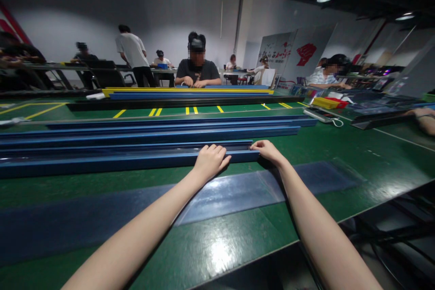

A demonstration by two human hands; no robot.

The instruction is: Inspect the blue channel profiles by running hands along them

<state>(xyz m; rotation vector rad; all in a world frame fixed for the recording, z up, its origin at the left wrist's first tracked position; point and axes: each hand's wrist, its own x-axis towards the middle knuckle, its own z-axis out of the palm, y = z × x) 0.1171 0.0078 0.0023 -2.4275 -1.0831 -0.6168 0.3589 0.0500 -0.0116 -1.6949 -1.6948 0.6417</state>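
Observation:
A long blue channel strip point(136, 159) with raised side walls lies across the green table, its right end in front of me. My left hand point(210, 162) is bent over the near wall of this strip, fingers inside the trough and thumb along the outside. At the strip's right end, my right hand point(267, 150) is closed in a pinch. What sits between those fingertips is too small to make out. Something shiny and clear lines part of the trough. Nearer to me, beneath my forearms, a clear plastic sheet point(234, 190) lies flat on the table.
More blue channel strips point(183, 132) lie just beyond, parallel. Farther back are a black strip point(190, 102) and a yellow strip point(238, 92), with a person point(197, 70) seated behind. On the right are a phone-like device point(319, 114), a yellow tray point(324, 103) and another person's hand point(424, 118).

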